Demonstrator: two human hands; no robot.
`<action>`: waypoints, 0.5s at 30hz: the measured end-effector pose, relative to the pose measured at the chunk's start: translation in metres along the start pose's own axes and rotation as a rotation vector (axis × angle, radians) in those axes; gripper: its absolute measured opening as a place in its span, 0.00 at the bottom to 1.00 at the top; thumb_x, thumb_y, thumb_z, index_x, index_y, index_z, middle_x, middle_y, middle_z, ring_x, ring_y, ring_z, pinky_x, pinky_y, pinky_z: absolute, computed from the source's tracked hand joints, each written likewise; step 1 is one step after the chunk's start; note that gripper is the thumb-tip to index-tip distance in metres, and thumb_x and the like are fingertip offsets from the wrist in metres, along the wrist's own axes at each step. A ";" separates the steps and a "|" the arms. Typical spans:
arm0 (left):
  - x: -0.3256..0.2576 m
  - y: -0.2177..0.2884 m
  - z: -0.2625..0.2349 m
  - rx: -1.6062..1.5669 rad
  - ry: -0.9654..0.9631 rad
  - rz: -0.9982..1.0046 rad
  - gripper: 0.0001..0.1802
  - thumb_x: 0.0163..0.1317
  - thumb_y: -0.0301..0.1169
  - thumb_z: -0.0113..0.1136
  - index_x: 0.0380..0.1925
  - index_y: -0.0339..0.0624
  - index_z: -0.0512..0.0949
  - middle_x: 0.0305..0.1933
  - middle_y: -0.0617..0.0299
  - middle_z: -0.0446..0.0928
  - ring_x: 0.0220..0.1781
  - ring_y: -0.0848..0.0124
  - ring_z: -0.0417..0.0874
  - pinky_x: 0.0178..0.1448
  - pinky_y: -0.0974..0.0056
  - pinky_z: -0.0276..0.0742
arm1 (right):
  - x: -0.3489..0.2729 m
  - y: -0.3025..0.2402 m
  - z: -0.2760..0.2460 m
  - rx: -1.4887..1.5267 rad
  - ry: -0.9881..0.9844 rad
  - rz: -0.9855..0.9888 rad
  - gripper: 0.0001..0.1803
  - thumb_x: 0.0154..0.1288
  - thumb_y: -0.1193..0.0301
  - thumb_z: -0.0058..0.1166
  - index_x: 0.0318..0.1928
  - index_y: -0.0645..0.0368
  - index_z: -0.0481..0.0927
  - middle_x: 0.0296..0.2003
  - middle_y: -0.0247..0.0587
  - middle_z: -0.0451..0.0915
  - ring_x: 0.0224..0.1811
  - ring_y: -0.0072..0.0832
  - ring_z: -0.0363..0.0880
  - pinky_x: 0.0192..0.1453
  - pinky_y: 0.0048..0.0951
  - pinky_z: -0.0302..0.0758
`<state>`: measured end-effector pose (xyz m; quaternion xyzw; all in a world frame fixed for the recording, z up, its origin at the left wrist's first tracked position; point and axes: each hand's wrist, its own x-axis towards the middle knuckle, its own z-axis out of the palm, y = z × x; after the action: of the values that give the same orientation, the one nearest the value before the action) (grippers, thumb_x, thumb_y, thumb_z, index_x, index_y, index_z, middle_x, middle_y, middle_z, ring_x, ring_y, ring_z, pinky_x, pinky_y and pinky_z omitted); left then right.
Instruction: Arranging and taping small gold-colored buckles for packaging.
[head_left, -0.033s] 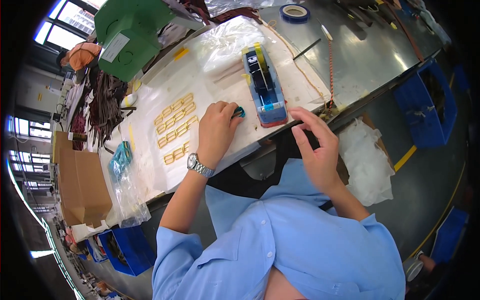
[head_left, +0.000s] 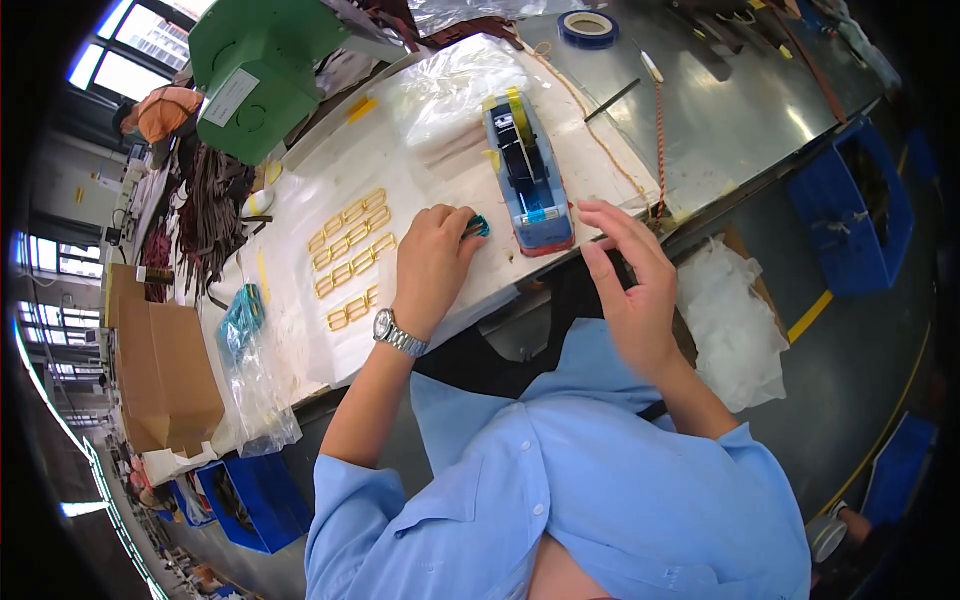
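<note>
My left hand (head_left: 437, 258), with a watch at the wrist, is closed on a small shiny teal piece (head_left: 480, 228) at the table's near edge. My fingers hide most of that piece. To its left, gold rectangular buckles (head_left: 350, 232) lie in rows on white paper. A blue tape dispenser (head_left: 548, 228) with a yellow roll stands between my hands, its front end toward me. My right hand (head_left: 640, 290) hovers just right of that front end, thumb and fingers apart, and I see nothing in it.
A green machine (head_left: 255, 75) stands at the far left. Clear plastic sheeting (head_left: 455, 85) lies behind the dispenser. A bag with teal pieces (head_left: 240, 325) and a cardboard box (head_left: 165, 370) are at left. A blue tape roll (head_left: 588, 29) and a braided cord (head_left: 661, 140) lie at right.
My right hand has shifted very slightly, its fingertips a little nearer the dispenser's front end. My left hand and the buckles look unchanged.
</note>
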<state>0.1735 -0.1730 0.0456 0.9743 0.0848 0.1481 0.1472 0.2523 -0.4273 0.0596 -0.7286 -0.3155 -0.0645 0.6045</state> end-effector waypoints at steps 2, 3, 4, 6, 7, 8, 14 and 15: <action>-0.001 0.005 -0.003 -0.023 0.080 0.032 0.15 0.65 0.31 0.73 0.50 0.41 0.87 0.50 0.53 0.86 0.55 0.52 0.85 0.57 0.51 0.82 | 0.020 0.006 0.004 -0.116 -0.043 -0.020 0.14 0.79 0.70 0.62 0.57 0.65 0.88 0.59 0.48 0.88 0.63 0.43 0.84 0.67 0.38 0.78; -0.001 0.008 -0.005 -0.046 0.155 0.057 0.15 0.65 0.30 0.72 0.51 0.41 0.87 0.51 0.53 0.86 0.55 0.53 0.85 0.57 0.52 0.83 | 0.030 0.009 0.006 -0.231 -0.091 -0.034 0.15 0.80 0.67 0.61 0.56 0.65 0.88 0.60 0.48 0.87 0.64 0.43 0.83 0.68 0.38 0.77; 0.003 0.015 -0.010 -0.050 0.158 0.067 0.15 0.65 0.30 0.72 0.51 0.41 0.87 0.51 0.53 0.86 0.55 0.53 0.85 0.57 0.52 0.83 | 0.037 0.014 0.013 -0.240 -0.112 -0.008 0.17 0.79 0.62 0.63 0.51 0.65 0.90 0.57 0.48 0.88 0.62 0.46 0.82 0.69 0.41 0.75; 0.009 0.036 -0.024 -0.198 0.250 0.141 0.14 0.65 0.27 0.71 0.51 0.41 0.88 0.52 0.53 0.86 0.55 0.54 0.86 0.55 0.52 0.83 | 0.046 0.019 0.020 -0.247 -0.209 0.044 0.17 0.78 0.62 0.63 0.50 0.65 0.90 0.56 0.48 0.89 0.62 0.46 0.82 0.68 0.42 0.75; 0.013 0.041 -0.025 -0.196 0.262 0.137 0.14 0.65 0.27 0.71 0.51 0.41 0.88 0.52 0.53 0.86 0.55 0.54 0.86 0.55 0.52 0.83 | 0.050 0.021 0.024 -0.244 -0.317 0.093 0.17 0.78 0.61 0.64 0.48 0.65 0.91 0.55 0.48 0.89 0.63 0.47 0.81 0.68 0.43 0.76; 0.022 0.046 -0.023 -0.208 0.293 0.216 0.13 0.65 0.25 0.71 0.50 0.40 0.88 0.50 0.54 0.86 0.53 0.54 0.86 0.54 0.52 0.83 | 0.050 0.025 0.031 -0.257 -0.274 0.065 0.15 0.77 0.64 0.65 0.47 0.66 0.90 0.52 0.46 0.90 0.58 0.40 0.85 0.65 0.39 0.77; 0.055 0.043 -0.013 -0.194 0.341 0.322 0.12 0.65 0.25 0.72 0.48 0.39 0.88 0.48 0.54 0.85 0.51 0.55 0.86 0.54 0.53 0.83 | 0.056 0.001 0.026 0.497 -0.213 0.440 0.09 0.79 0.71 0.64 0.47 0.67 0.89 0.44 0.37 0.89 0.42 0.19 0.88 0.44 0.27 0.90; 0.057 0.042 -0.015 -0.162 0.332 0.314 0.12 0.64 0.26 0.72 0.48 0.38 0.88 0.49 0.54 0.84 0.51 0.55 0.85 0.55 0.53 0.83 | 0.049 -0.008 0.020 0.493 -0.223 0.446 0.09 0.79 0.71 0.64 0.47 0.67 0.89 0.44 0.37 0.89 0.42 0.19 0.88 0.44 0.27 0.90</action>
<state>0.2278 -0.1965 0.0876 0.9228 -0.0568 0.3337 0.1840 0.2811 -0.3898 0.0844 -0.6141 -0.2188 0.2275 0.7234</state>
